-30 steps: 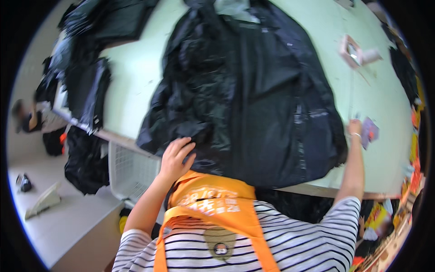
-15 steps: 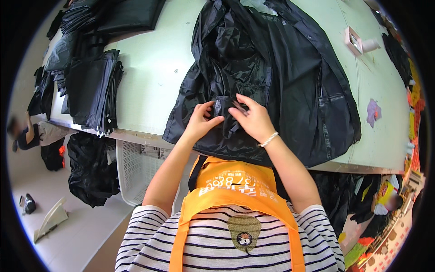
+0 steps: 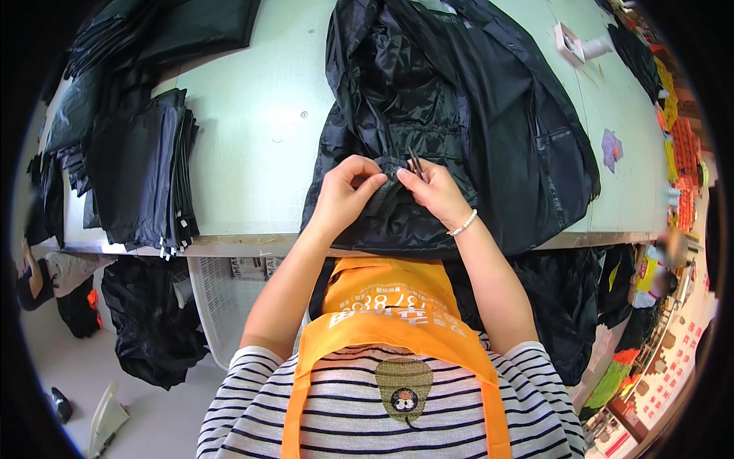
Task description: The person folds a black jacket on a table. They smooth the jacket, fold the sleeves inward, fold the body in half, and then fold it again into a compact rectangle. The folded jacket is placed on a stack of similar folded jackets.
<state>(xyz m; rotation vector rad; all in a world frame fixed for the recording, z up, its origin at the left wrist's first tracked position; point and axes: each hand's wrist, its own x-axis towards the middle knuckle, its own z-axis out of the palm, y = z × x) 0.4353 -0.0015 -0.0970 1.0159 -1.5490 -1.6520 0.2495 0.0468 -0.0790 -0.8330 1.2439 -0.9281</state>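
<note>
A shiny black jacket (image 3: 489,122) lies spread on the pale green table (image 3: 260,115), its lower edge hanging over the near side. My left hand (image 3: 345,193) pinches a fold of the jacket's fabric near the hem. Right beside it, my right hand (image 3: 433,191) grips the same fold and also holds a small dark metal tool (image 3: 415,162), like thread snips, pointing away from me. A white bead bracelet (image 3: 462,223) circles my right wrist. Both hands nearly touch over the fabric.
A stack of folded black garments (image 3: 145,168) sits at the table's left edge, with more dark cloth behind it. A white plastic basket (image 3: 222,298) stands under the table beside black cloth on the floor. A small white box (image 3: 573,46) and a purple scrap (image 3: 612,147) lie far right.
One second ago my right hand reached to the far right table edge and my left lay on the hem. Both hands have since come together on the jacket fold, right hand now holding the tool.
</note>
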